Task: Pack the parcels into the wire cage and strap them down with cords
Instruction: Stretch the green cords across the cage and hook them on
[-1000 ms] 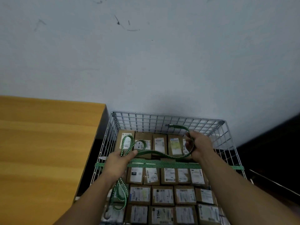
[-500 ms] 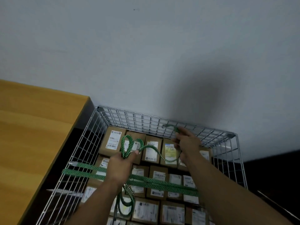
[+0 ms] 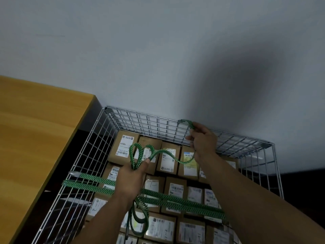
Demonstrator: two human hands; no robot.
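A: What sits at the far left?

B: A wooden surface (image 3: 35,131), right beside the cage (image 3: 84,175). The cage stands against a pale wall (image 3: 140,50).

A: And inside the cage?

B: Parcels (image 3: 169,159), brown boxes with white labels, packed in rows that fill the floor of it. One cord (image 3: 95,184) already runs across them in two flat green bands, from the left wire wall over to the right side.

A: What is the left hand (image 3: 131,180) doing?

B: It is closed around a bunch of loops of a second cord (image 3: 168,152), above the middle rows. Loops stick up past the fingers and more hang down below the wrist.

A: And further right?

B: That loose cord sags in a curve over the back row to the right hand (image 3: 202,140). This hand is curled shut on the cord near its end, up at the top edge of the back wire wall. The cord end (image 3: 184,121) lies on that top wire; whether it is hooked on, I cannot tell.
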